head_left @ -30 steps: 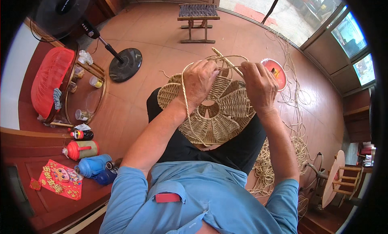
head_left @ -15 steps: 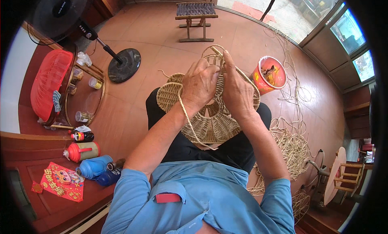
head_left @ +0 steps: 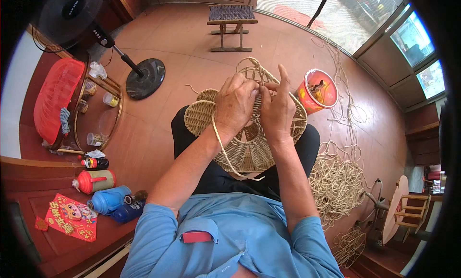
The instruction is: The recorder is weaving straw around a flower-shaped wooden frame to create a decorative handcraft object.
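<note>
On my lap lies a woven straw-cord piece with rounded lobes and open gaps, its far end rising into a hoop of bare cords. My left hand is closed, its fingertips pinching cord at the far middle of the weave. Against those fingertips my right hand pinches too, with one finger stretched upward. The exact strand between the fingers is hidden. A loose cord end hangs from the left lobe across my left wrist and down toward my lap.
A big heap of straw cord lies on the floor to my right, strands trailing far off. Beyond my right hand stands a red bucket. A low stool is ahead. Left are a fan, a glass-shelved cart and flasks.
My right hand has drawn down and turned, its fingers now meeting the left fingertips with one finger raised. The left hand stays nearly in place on the weave.
</note>
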{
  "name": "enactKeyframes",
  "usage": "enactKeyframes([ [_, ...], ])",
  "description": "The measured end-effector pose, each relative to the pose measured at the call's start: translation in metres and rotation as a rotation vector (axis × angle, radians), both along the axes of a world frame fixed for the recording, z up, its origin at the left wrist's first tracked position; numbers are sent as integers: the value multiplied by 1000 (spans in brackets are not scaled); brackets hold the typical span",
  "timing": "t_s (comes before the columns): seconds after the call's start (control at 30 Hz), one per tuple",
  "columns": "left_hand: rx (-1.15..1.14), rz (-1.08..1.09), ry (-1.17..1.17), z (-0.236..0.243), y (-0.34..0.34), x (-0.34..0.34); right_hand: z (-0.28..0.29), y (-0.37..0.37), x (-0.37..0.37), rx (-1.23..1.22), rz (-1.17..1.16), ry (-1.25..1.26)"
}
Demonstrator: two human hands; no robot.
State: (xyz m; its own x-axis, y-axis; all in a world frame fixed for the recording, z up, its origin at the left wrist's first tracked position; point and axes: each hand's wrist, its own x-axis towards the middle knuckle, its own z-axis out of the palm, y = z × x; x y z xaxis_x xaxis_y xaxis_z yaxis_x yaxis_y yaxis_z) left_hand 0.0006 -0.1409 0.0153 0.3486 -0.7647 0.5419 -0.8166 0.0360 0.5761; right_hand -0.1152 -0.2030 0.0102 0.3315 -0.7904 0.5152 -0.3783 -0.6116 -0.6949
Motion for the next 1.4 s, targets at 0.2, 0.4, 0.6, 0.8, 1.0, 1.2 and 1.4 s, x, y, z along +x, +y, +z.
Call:
enactKeyframes([
  [0.2,-51,27,-37,3,1,-5,-6,-5,-10,613,166,-609],
  [0.4,-50,-74,-187,-1,-4,-6,-6,-31,-52,1114,415,-995],
  [0.6,30,-106,-196,-3,-15,-14,-4,-59,-108,975,384,-900],
  [0.8,116,-91,-86,-1,-24,-16,-27,-124,-227,888,108,-1167],
  [1.0,202,-63,-27,7,-26,-21,-52,-138,-255,995,-90,-1249],
  [1.2,225,-34,26,7,-30,-22,-106,-159,-308,845,-538,-1282],
  [1.4,228,-16,30,4,-33,-23,-45,-74,-229,559,-349,129],
])
